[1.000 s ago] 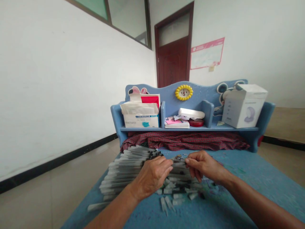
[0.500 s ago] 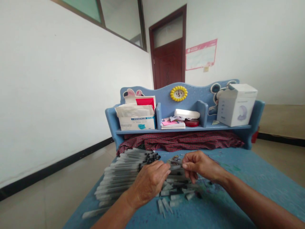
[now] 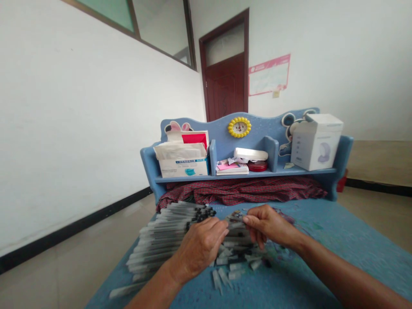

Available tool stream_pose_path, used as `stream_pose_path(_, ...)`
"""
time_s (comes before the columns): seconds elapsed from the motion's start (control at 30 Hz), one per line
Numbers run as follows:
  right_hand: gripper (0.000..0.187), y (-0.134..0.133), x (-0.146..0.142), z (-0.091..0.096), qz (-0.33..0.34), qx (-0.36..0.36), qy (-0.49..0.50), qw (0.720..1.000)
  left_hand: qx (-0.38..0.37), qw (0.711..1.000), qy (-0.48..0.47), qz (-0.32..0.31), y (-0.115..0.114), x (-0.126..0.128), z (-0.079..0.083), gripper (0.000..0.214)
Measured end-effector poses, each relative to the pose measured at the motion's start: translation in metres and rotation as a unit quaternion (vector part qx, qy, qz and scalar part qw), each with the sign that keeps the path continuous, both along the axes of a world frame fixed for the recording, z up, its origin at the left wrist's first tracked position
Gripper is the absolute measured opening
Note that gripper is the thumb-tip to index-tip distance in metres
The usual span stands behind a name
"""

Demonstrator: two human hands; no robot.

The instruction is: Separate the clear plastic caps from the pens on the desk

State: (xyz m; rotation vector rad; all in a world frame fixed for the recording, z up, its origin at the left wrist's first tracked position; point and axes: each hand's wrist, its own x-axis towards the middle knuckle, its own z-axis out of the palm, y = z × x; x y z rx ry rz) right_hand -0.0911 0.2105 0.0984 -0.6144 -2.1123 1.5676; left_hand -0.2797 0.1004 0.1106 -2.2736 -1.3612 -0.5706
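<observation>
Blue tabletop (image 3: 325, 236), hands (image 3: 203, 243) curled, perhaps pinched.

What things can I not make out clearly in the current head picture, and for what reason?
In the head view:
Left hand: its grip is hidden by its own back.
Right hand: whatever it may pinch is too small and blurred.
Tubes: some ends are hidden behind the left hand.
Poster: its writing is too small and blurred.
Window: the top edge cuts it off.
</observation>
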Motion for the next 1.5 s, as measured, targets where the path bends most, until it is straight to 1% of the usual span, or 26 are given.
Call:
stream_pose_path(0.17, 0.038, 0.000, 0.001, 0.003, 0.003, -0.016, 0.020, 1.000, 0.006, 1.000, 0.000, -0.004, 0.000, -0.001, -0.001, 0.020)
stream_pose_path(0.23, 0.038, 0.000, 0.001, 0.003, 0.002, -0.002, 0.017, 1.000, 0.007, 1.000, -0.002, -0.003, 0.000, -0.002, -0.002, 0.020)
stream_pose_path(0.3, 0.041, -0.001, -0.001, 0.001, -0.001, 0.017, -0.004, 1.000, 0.004, 1.000, -0.003, -0.001, 0.000, -0.002, -0.002, 0.019)
stream_pose_path(0.37, 0.045, -0.002, -0.002, 0.000, -0.002, 0.020, -0.024, 1.000, -0.002, 1.000, -0.001, 0.000, 0.000, -0.002, -0.003, 0.019)
stream_pose_path(0.53, 0.039, -0.002, -0.002, -0.002, 0.003, -0.016, 0.007, 1.000, -0.012, 1.000, 0.002, 0.003, 0.000, -0.002, -0.003, 0.019)
stream_pose_path(0.63, 0.040, -0.003, -0.002, -0.003, 0.007, 0.004, -0.008, 1.000, -0.014, 1.000, 0.001, 0.006, 0.000, -0.002, -0.003, 0.019)
stream_pose_path(0.7, 0.046, -0.003, -0.002, -0.003, -0.001, 0.020, -0.023, 1.000, -0.017, 1.000, 0.001, 0.006, 0.000, -0.002, -0.003, 0.019)
stream_pose_path(0.77, 0.046, -0.004, -0.002, -0.002, -0.004, 0.011, -0.020, 1.000, -0.018, 1.000, 0.001, 0.004, 0.001, -0.003, -0.004, 0.019)
stream_pose_path(0.87, 0.043, -0.004, -0.002, -0.001, 0.014, -0.005, -0.011, 1.000, -0.018, 1.000, 0.000, 0.004, 0.001, -0.004, -0.005, 0.020)
stream_pose_path(1.0, 0.046, -0.004, -0.003, -0.002, 0.012, 0.011, -0.036, 0.999, -0.022, 1.000, -0.002, 0.004, 0.002, -0.004, -0.007, 0.020)
stream_pose_path(1.07, 0.045, -0.004, -0.003, -0.002, 0.007, -0.001, -0.037, 0.999, -0.024, 1.000, -0.004, -0.001, 0.002, -0.005, -0.008, 0.020)
stream_pose_path(1.13, 0.040, -0.003, -0.003, -0.003, 0.015, -0.019, -0.027, 0.999, -0.024, 1.000, -0.007, -0.004, 0.003, -0.005, -0.009, 0.020)
stream_pose_path(1.23, 0.043, -0.001, -0.003, -0.005, 0.028, -0.027, -0.025, 0.999, -0.022, 1.000, -0.012, -0.006, 0.004, -0.007, -0.010, 0.020)
stream_pose_path(1.33, 0.046, 0.001, -0.004, -0.007, 0.023, -0.026, -0.032, 0.999, -0.029, 0.999, -0.012, -0.003, 0.005, -0.007, -0.011, 0.021)
stream_pose_path(1.5, 0.038, -0.001, -0.003, -0.005, 0.017, -0.057, -0.010, 0.998, -0.066, 0.997, -0.036, 0.000, 0.003, -0.002, -0.006, 0.024)
